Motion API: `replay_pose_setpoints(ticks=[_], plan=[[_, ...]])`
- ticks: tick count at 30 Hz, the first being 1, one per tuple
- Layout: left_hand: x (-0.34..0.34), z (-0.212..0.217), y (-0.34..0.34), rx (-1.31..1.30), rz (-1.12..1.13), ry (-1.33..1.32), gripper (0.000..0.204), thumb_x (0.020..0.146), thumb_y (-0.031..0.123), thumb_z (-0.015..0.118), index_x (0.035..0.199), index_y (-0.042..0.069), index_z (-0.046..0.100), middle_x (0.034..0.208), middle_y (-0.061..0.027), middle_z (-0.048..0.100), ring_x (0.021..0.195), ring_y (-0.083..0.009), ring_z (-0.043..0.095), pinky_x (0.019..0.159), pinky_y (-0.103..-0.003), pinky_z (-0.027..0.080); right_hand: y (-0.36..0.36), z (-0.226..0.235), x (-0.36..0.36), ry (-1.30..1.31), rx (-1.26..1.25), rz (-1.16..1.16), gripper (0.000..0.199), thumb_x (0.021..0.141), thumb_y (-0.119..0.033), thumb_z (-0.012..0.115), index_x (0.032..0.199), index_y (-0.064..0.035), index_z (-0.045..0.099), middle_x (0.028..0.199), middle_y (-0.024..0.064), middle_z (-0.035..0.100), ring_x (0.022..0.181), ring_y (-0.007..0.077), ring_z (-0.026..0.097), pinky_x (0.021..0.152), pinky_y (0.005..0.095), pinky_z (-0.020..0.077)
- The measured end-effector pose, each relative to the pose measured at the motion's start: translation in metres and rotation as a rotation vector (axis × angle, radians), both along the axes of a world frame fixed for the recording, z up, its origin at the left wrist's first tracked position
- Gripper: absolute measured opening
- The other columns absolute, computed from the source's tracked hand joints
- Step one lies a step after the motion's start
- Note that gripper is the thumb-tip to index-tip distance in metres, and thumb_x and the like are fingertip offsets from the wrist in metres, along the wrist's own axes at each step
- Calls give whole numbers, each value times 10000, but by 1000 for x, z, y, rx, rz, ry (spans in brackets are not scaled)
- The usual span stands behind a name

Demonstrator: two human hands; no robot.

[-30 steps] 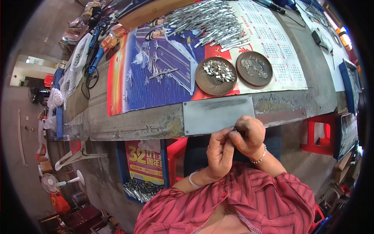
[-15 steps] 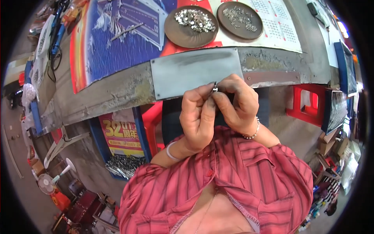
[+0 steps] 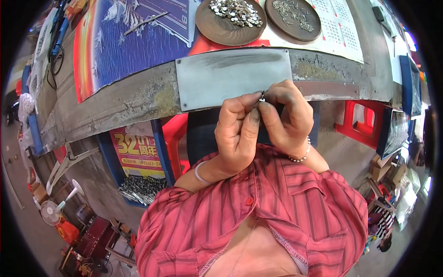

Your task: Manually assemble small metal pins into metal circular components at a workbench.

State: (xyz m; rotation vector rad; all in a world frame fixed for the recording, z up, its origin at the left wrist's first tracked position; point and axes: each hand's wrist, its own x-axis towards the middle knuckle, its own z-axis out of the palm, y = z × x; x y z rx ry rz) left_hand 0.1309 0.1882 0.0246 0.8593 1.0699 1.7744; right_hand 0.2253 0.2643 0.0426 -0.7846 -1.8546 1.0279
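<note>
My left hand and my right hand meet in front of the bench's near edge, both closed in a pinch. Between their darkened fingertips is a small metal part, dark at the top with a bright silver bit; its exact kind is too small to make out. Just beyond the hands, a pale metal sheet is fixed along the bench edge. Farther back, a brown round dish carries a heap of small shiny silver pieces. Beside it on the right, another brown dish holds thin, pin-like metal pieces.
Printed sheets cover the worn bench, with a thin metal strip at the left. Below stands a blue crate containing many thin metal pieces. A red stool and another blue crate are at the right.
Both hands sit slightly farther right in view, still pinching the small metal part together. The dishes and sheet appear a little higher, as the view has shifted.
</note>
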Motion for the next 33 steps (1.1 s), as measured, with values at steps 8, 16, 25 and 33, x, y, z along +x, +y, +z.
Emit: replay_pose_setpoints(ticks=[8, 16, 25, 33], plan=[[-1, -3, 7, 24, -14, 143, 267, 959, 19, 438, 1223, -5, 405, 1041, -76, 569, 781, -37, 491, 641, -150, 380, -9, -8, -6, -34, -61, -72, 83, 848, -20, 558, 873, 2, 482, 787, 118, 522, 606, 262, 489, 562, 321, 415], [-24, 27, 8, -170, -469, -254, 343, 964, 9, 418, 1299, -8, 352, 920, -49, 558, 761, -55, 515, 688, -182, 428, 12, 11, 16, 74, -363, 123, 96, 910, -25, 489, 848, 37, 528, 736, 69, 551, 629, 119, 517, 555, 264, 416], [-4, 13, 2, -80, -74, 137, 242, 979, 59, 414, 1212, 10, 372, 1000, -62, 575, 691, -7, 424, 568, -147, 330, 2, -11, 5, 91, -46, 44, 155, 742, 14, 688, 838, 10, 567, 753, 90, 600, 576, 137, 534, 486, 238, 408], [-2, -7, -3, -36, 56, 469, 197, 972, 29, 407, 1164, 4, 365, 1048, -93, 572, 778, -36, 493, 654, -158, 389, -16, -22, -5, -147, 158, -98, 152, 819, -48, 593, 930, -14, 496, 780, 108, 538, 642, 292, 486, 550, 372, 410]])
